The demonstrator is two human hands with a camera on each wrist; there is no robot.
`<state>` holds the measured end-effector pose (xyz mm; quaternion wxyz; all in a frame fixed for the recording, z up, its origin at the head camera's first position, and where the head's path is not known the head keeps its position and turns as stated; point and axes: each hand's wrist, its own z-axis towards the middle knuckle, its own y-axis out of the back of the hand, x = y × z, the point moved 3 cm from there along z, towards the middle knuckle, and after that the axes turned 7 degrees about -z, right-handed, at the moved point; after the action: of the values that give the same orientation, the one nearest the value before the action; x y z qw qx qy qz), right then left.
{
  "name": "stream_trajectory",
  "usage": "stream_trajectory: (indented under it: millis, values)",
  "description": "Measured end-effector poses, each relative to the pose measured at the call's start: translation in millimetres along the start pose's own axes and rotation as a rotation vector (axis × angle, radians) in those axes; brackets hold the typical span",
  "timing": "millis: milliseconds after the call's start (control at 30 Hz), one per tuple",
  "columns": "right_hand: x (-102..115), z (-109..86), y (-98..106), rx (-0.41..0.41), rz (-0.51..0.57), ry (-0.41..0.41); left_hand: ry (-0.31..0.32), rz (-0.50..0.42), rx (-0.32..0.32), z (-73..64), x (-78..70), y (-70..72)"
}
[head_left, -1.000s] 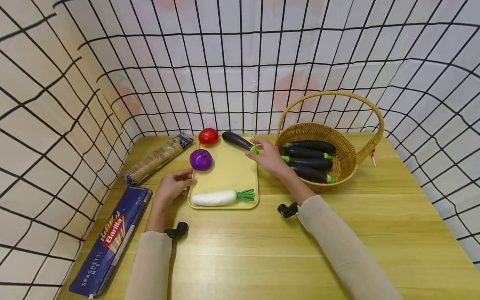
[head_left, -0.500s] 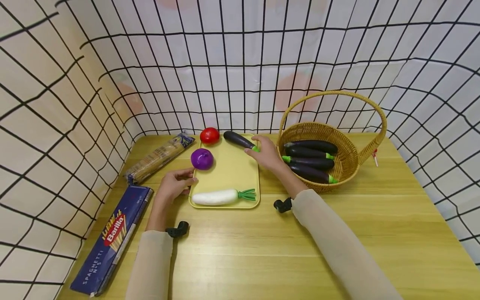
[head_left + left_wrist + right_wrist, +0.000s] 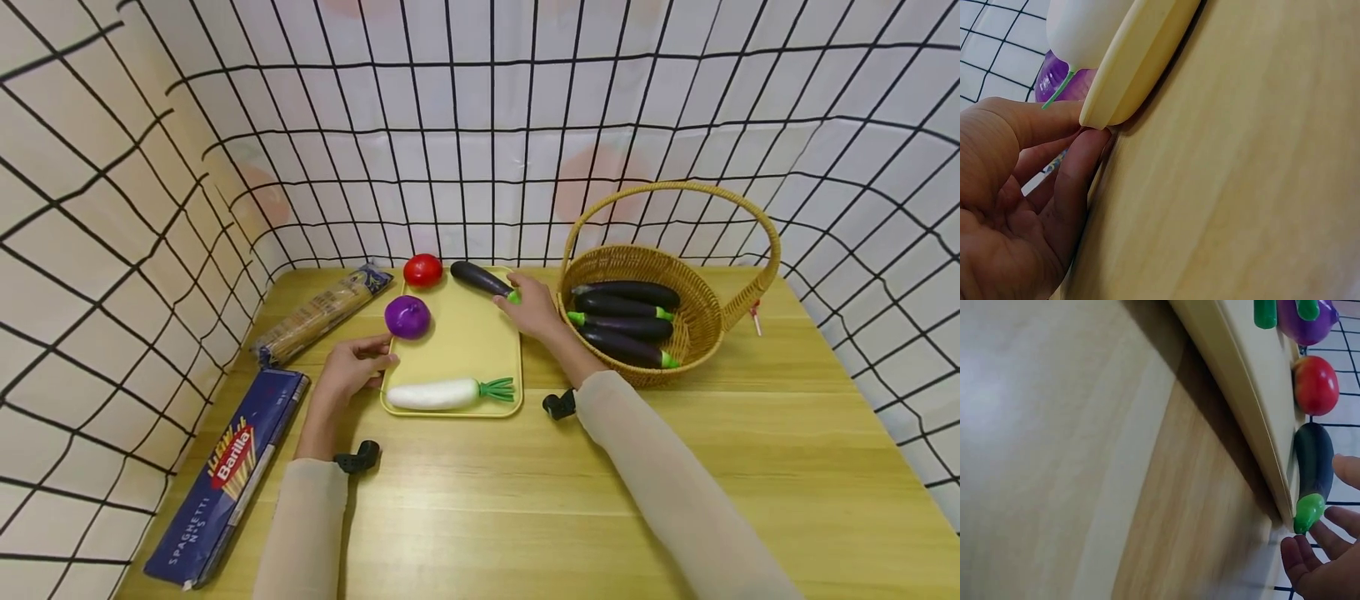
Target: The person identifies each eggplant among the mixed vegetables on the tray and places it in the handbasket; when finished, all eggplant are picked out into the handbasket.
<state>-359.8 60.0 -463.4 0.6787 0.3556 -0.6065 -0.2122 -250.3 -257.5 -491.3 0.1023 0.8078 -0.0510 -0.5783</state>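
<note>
A yellow tray (image 3: 472,342) bears a white radish (image 3: 433,394), a purple onion-like vegetable (image 3: 407,317), a red tomato (image 3: 423,271) and an eggplant (image 3: 480,278). With thumb above and fingers below, my left hand (image 3: 352,368) pinches the tray's left edge; the left wrist view shows this grip on the rim (image 3: 1124,69). Beside the eggplant's green cap (image 3: 1309,509), at the tray's far right corner, is my right hand (image 3: 534,308). Its fingers are spread around the cap end, and the thumb (image 3: 1349,470) stands apart from the eggplant.
A wicker basket (image 3: 693,358) with a tall handle stands to the right, holding several eggplants (image 3: 630,325). At the left lie a blue spaghetti box (image 3: 228,479) and a bagged pasta pack (image 3: 322,315). A small lollipop (image 3: 756,317) lies beyond the basket. Black wire grid (image 3: 491,179) encloses the table.
My right hand has shifted slightly forward and left, closer around the eggplant's cap end. My left hand keeps its hold on the tray. The whole head view has drifted a little.
</note>
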Motion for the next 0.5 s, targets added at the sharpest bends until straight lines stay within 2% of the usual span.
stream_trajectory:
  millis: [500]
  values:
    - [-3.5, 2.7, -8.4, -0.012, 0.0, -0.005, -0.01, -0.005, 0.016, -0.9, -1.3, 2.3]
